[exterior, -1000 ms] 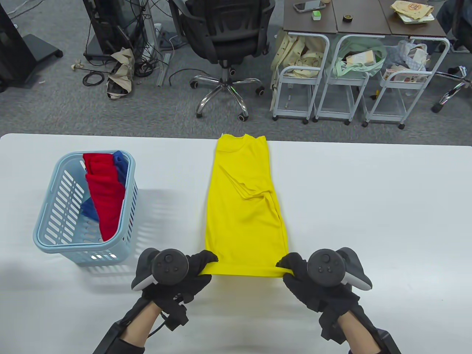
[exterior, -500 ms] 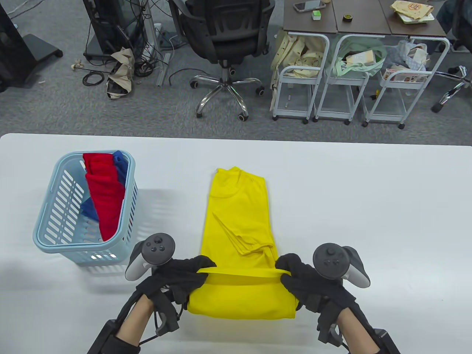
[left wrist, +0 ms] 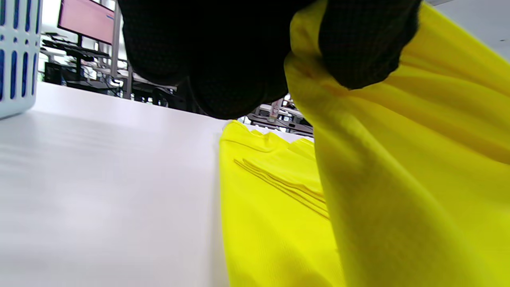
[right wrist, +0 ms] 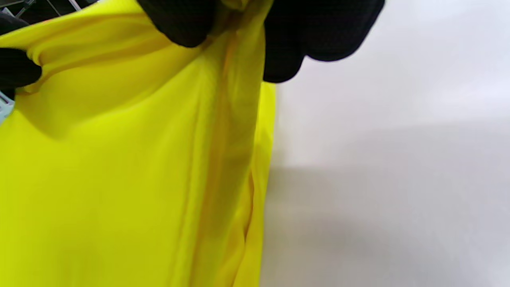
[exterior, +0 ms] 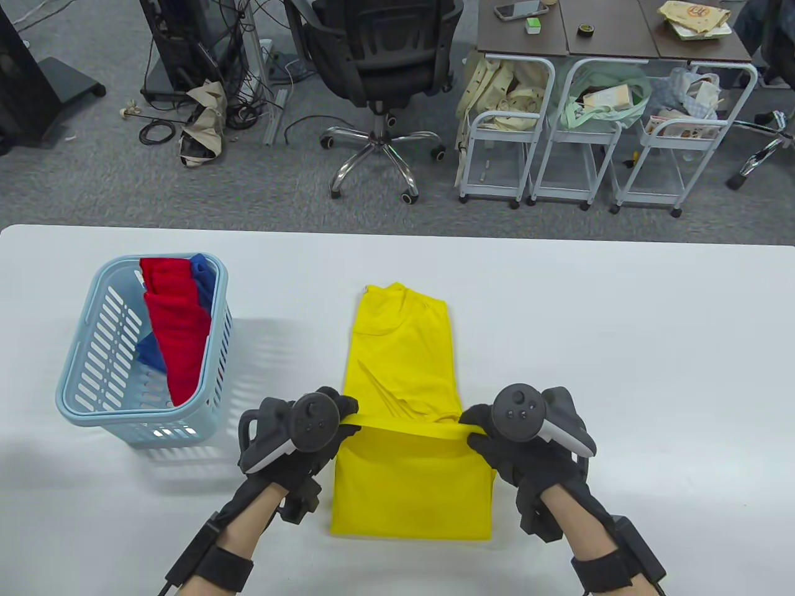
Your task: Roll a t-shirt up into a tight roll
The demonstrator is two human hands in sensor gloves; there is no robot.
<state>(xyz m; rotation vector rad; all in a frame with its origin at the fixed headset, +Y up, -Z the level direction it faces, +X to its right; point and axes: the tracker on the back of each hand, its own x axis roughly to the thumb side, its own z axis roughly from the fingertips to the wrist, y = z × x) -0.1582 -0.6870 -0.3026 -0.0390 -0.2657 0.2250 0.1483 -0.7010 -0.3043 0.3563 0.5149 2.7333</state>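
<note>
One yellow t-shirt (exterior: 404,372), one blue basket (exterior: 81,397), two gloved hands, one white table (exterior: 621,372).

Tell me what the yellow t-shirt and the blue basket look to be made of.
Yellow t-shirt: thin knit fabric, matte, probably cotton or a synthetic blend; it drapes and creases softly where both hands pinch it.
Blue basket: moulded plastic, smooth with a slight sheen; rigid slotted walls and a rounded rim.

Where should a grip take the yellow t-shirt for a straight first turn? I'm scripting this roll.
At both ends of the lifted hem, from the near side: the yellow t-shirt lies narrow and lengthwise, so left hand and right hand pinch there.
</note>
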